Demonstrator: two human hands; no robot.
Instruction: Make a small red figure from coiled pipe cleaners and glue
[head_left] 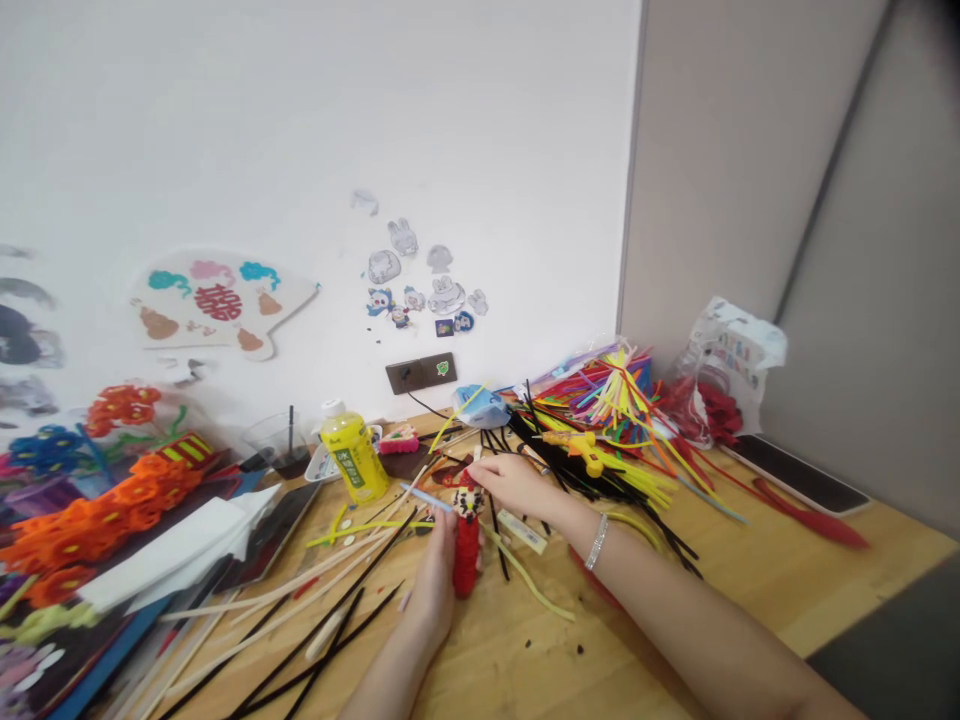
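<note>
Two hands work low over the wooden bench [517,660]: the left hand [433,582] curls closed behind a red pipe-cleaner figure [466,558] with a dark-topped head, holding it upright mid-bench, while the right hand [512,486], a silver bracelet [597,542] on its wrist, reaches across with its fingers [480,473] at the figure's head, beside a thin pale-blue stick [427,498], and whether they grip anything cannot be told. Loose black and cream pipe cleaners [322,585] lie nearer, a yellow bottle [354,452] stands farther left, and a heap of multicoloured pipe cleaners [607,405] rises far right.
</note>
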